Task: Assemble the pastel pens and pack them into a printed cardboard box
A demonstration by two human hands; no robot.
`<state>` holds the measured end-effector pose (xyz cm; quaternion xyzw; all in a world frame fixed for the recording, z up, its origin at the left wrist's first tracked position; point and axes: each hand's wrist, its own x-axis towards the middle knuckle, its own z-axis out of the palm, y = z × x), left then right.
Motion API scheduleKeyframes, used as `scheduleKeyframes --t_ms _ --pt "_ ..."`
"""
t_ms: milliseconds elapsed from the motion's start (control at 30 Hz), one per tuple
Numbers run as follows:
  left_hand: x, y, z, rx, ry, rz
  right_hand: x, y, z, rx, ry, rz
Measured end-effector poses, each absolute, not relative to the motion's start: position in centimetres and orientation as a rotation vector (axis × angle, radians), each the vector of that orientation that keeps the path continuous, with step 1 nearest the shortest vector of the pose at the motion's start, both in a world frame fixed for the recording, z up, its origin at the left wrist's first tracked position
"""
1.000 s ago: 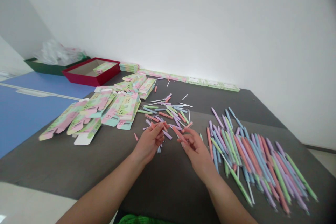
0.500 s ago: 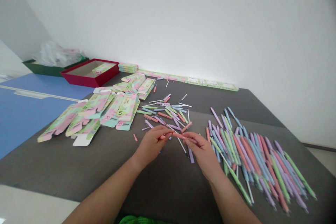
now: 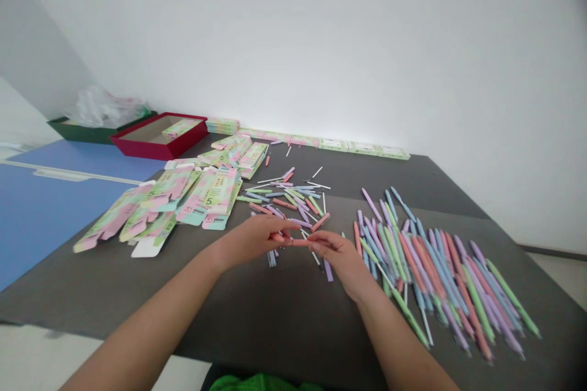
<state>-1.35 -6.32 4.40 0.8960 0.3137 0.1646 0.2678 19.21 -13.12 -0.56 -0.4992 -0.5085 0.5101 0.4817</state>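
Between my two hands is a coral pen (image 3: pixel 301 242), held roughly level above the dark table (image 3: pixel 293 311). My left hand (image 3: pixel 260 236) pinches its left end, and the fingers of my right hand (image 3: pixel 339 255) are closed on its right end. Just beyond my hands lies a loose heap of pen parts (image 3: pixel 298 198), with coloured barrels and thin white refills mixed together. To the right of my right hand spreads a large pile of pens (image 3: pixel 431 269) in purple, blue, green and coral. The pen's ends are partly hidden by my fingers.
Several flattened and part-folded cartons (image 3: pixel 211 195) lie on the left. Behind them stand a red box (image 3: pixel 165 146) with a carton inside and a green box (image 3: pixel 87 129) holding a plastic bag. A row of cartons (image 3: pixel 334 145) lines the wall. A blue surface (image 3: pixel 59 201) adjoins the table.
My hands have moved slightly, the left one leftward and flatter, and the coral pen looks more level. The camera view has shifted a little.
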Motion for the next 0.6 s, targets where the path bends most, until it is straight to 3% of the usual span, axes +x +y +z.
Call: scheduleKeyframes --t_ms 233,433,600 --pt "0.0 -4.2 8.5 2.287 0.680 0.239 18.4 -13.1 -1.0 -1.023 -0.948 1.425" --pt "2.8 -2.9 9.1 2.260 0.594 0.245 17.9 -13.0 -0.9 -0.897 -0.765 1.480" --pt "4.6 -3.1 8.6 2.063 0.727 0.547 17.9 -12.8 -0.8 -0.765 -0.562 1.556"
